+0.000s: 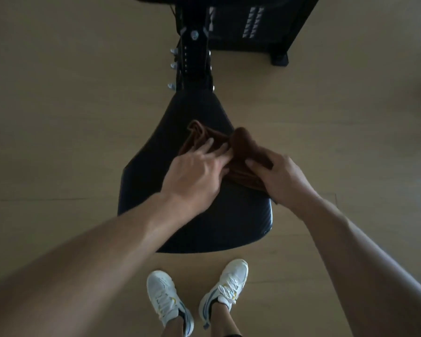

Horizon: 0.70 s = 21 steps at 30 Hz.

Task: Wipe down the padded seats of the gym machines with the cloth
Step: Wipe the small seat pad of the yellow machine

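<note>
I look straight down on the seat (199, 210), a black padded wedge that narrows away from me toward the frame (195, 59) of the machine. The cloth (238, 154), brown and bunched into folds, lies on the middle of the seat, a little to the right of center. My left hand (195, 176) rests on the cloth's left part with fingers (208, 144) straight and slightly spread, pressing the fabric flat against the padding. My right hand (282, 178) grips the cloth's right part: the thumb lies across the fabric and the other fingers curl under it, so a hump of cloth rises just beyond that hand. Both forearms reach in from the bottom corners. 2 white shoes (165, 302) stand on the pale wood floor (58, 117) just short of the seat's wide near edge. At least 3 silver bolts (172, 66) stick out on the frame's left side.
</note>
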Tool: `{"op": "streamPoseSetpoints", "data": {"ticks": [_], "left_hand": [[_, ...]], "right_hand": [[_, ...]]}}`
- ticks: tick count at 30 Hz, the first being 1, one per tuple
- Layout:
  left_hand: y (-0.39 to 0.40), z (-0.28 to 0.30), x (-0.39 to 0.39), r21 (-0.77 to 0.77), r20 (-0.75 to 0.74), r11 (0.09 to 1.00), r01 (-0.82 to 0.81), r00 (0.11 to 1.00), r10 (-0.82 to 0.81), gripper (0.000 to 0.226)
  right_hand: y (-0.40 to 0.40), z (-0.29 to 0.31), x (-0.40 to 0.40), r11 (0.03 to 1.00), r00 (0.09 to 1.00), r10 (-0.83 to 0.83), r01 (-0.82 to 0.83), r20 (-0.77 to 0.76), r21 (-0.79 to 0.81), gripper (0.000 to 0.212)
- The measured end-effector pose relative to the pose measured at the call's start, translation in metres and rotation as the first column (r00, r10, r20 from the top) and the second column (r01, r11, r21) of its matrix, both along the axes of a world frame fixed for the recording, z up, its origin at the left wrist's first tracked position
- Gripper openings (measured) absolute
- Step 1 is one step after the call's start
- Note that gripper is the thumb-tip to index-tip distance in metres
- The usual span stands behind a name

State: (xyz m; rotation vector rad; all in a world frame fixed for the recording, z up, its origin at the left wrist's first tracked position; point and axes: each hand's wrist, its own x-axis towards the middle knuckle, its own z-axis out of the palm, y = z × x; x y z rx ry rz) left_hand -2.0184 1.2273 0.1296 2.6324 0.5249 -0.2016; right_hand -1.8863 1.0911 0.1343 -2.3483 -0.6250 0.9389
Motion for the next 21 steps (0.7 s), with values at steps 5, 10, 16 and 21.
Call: {"op": "streamPoseSetpoints", "data": {"ticks": [5,10,16,21], "left_hand": [[-0.042,0.002,-0.031,-0.076,0.0,0.997,0.022,1.0,-0.022,0.048],[-0.028,-0.007,-0.01,-0.113,-0.027,0.993,-0.023,0.999,0.02,0.051],[0.028,-0.021,0.037,-0.06,-0.063,0.989,-0.133,0.99,0.13,0.054],[0.085,-0.02,0.085,-0.064,-0.289,0.982,-0.176,0.945,0.151,0.057]], "right_hand": [[-0.046,0.002,-0.05,0.991,0.991,-0.133,0.133,0.005,0.015,0.051],[-0.016,-0.014,-0.049,0.96,0.959,-0.28,0.279,0.045,0.024,0.048],[0.062,-0.025,0.01,0.986,0.985,-0.163,0.161,0.056,0.033,0.039],[0.108,-0.041,0.046,0.956,0.932,-0.228,0.269,-0.28,0.117,0.035]]}}
